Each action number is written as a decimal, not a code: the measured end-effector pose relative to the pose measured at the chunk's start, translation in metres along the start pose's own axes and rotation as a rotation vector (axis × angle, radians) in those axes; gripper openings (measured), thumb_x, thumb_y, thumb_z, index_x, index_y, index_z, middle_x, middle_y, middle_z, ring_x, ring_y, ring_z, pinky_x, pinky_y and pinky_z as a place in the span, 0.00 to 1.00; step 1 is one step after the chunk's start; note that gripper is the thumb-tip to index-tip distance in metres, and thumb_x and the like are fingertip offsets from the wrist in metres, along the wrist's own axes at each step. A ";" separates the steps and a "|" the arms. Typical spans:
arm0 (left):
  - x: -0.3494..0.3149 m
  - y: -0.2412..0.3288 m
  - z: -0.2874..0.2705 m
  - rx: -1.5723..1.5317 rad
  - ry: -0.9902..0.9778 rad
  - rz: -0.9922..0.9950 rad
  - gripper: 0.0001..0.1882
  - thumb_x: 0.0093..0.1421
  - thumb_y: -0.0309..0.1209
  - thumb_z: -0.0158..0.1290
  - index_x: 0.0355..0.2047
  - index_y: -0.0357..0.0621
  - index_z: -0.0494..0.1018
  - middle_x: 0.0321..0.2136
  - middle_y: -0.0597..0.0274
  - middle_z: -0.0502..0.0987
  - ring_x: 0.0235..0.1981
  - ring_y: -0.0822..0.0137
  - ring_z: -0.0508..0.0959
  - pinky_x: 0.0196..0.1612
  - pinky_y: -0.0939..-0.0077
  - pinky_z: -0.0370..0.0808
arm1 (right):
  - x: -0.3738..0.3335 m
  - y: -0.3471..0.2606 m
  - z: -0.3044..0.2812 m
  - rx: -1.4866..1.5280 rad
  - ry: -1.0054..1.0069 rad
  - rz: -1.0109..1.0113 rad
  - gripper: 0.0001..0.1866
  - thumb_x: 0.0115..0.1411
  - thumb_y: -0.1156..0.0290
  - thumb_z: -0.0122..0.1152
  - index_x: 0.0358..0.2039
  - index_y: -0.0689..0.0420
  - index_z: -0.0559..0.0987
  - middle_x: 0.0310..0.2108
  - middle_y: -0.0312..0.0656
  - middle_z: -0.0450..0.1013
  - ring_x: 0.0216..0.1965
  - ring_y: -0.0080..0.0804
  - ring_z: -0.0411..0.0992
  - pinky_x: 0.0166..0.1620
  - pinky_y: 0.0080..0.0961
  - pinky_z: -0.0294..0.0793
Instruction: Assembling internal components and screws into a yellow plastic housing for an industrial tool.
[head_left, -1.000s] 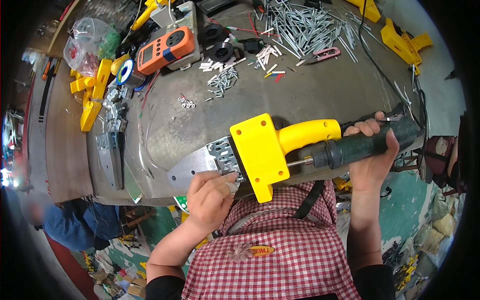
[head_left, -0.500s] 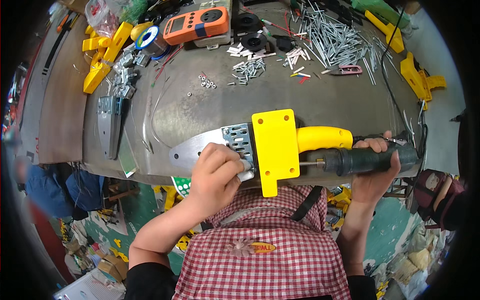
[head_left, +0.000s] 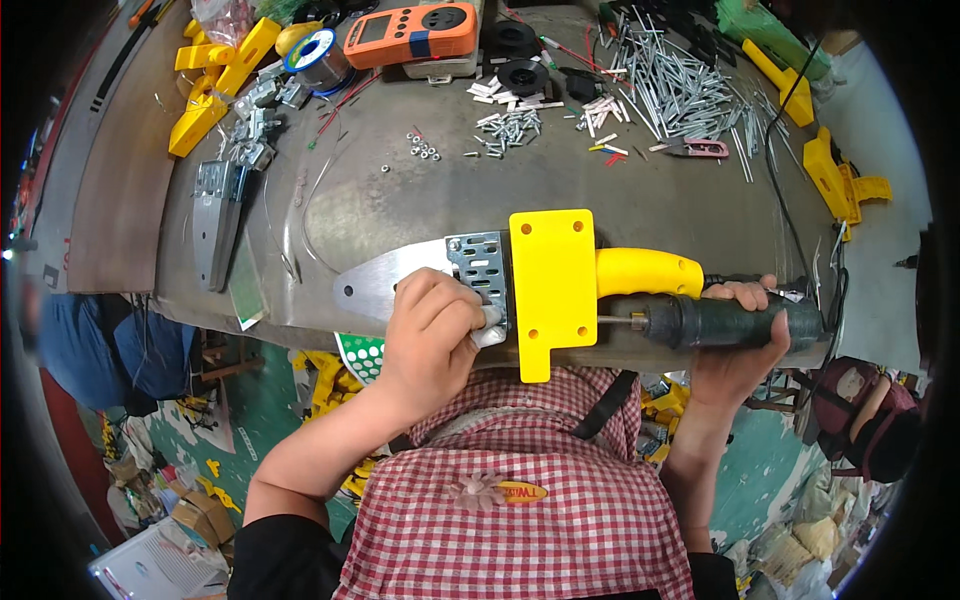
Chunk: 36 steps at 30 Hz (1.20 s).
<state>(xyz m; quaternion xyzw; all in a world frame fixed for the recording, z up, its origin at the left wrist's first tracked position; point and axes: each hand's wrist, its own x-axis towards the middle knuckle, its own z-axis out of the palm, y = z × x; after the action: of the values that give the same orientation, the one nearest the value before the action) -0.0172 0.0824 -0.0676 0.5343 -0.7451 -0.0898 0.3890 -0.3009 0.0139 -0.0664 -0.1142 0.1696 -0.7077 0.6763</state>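
My left hand point(head_left: 432, 335), fingers curled, gripped the slotted silver metal bracket point(head_left: 480, 262) on the yellow plastic-handled tool point(head_left: 555, 285), which lay between both hands at the grey tabletop point(head_left: 400, 205) edge; my right hand point(head_left: 738, 368) was wrapped around the dark-green cylindrical power screwdriver point(head_left: 690, 323).

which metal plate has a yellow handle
The plate by the left hand, joined to the yellow handle; the other plate lies farther left without one.

A grey workbench point(head_left: 400, 190) is stretching from side to side, a brown panel point(head_left: 125, 200) is adjoining its left end, and a green floor point(head_left: 770, 450) is lying below, pale in patches.
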 end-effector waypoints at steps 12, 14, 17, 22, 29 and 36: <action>0.001 0.003 -0.006 -0.002 -0.051 -0.052 0.18 0.35 0.21 0.63 0.28 0.42 0.70 0.33 0.58 0.70 0.36 0.56 0.69 0.39 0.66 0.67 | 0.000 -0.005 0.006 0.084 -0.179 0.020 0.43 0.57 0.45 0.52 0.64 0.57 0.50 0.43 0.39 0.60 0.46 0.35 0.60 0.59 0.39 0.53; 0.000 0.002 -0.006 0.002 -0.027 -0.070 0.18 0.35 0.21 0.63 0.29 0.43 0.71 0.36 0.58 0.69 0.38 0.56 0.69 0.40 0.66 0.67 | 0.001 -0.006 0.006 0.091 -0.189 0.025 0.44 0.57 0.45 0.51 0.64 0.57 0.48 0.44 0.40 0.59 0.47 0.36 0.60 0.60 0.40 0.52; -0.003 0.001 -0.006 0.005 -0.031 -0.082 0.18 0.37 0.22 0.64 0.30 0.44 0.71 0.38 0.59 0.69 0.40 0.56 0.68 0.41 0.66 0.66 | 0.006 -0.005 -0.003 0.142 -0.220 0.053 0.45 0.56 0.45 0.50 0.65 0.58 0.46 0.45 0.40 0.59 0.46 0.36 0.60 0.60 0.41 0.52; -0.004 0.001 -0.003 -0.021 0.019 -0.044 0.18 0.36 0.23 0.63 0.30 0.45 0.71 0.37 0.60 0.70 0.39 0.56 0.68 0.41 0.65 0.67 | 0.006 -0.006 -0.005 0.079 -0.208 0.024 0.44 0.56 0.44 0.48 0.64 0.58 0.49 0.43 0.39 0.60 0.45 0.35 0.61 0.57 0.40 0.56; -0.004 0.002 0.002 -0.026 0.040 -0.057 0.16 0.35 0.23 0.62 0.28 0.44 0.71 0.33 0.60 0.70 0.36 0.56 0.69 0.39 0.64 0.67 | 0.004 -0.004 0.006 -0.091 -0.117 -0.006 0.36 0.59 0.46 0.45 0.59 0.58 0.57 0.39 0.38 0.61 0.43 0.33 0.62 0.55 0.38 0.59; -0.004 -0.001 0.007 0.000 0.071 0.014 0.13 0.36 0.21 0.58 0.25 0.43 0.70 0.25 0.63 0.69 0.29 0.59 0.69 0.37 0.64 0.64 | 0.008 -0.006 -0.001 -0.055 -0.094 0.019 0.24 0.61 0.57 0.49 0.52 0.58 0.61 0.35 0.35 0.62 0.40 0.28 0.64 0.53 0.34 0.62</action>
<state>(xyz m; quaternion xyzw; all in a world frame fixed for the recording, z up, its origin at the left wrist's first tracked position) -0.0213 0.0835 -0.0748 0.5319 -0.7345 -0.0679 0.4159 -0.3071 0.0059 -0.0651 -0.1640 0.1581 -0.6902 0.6868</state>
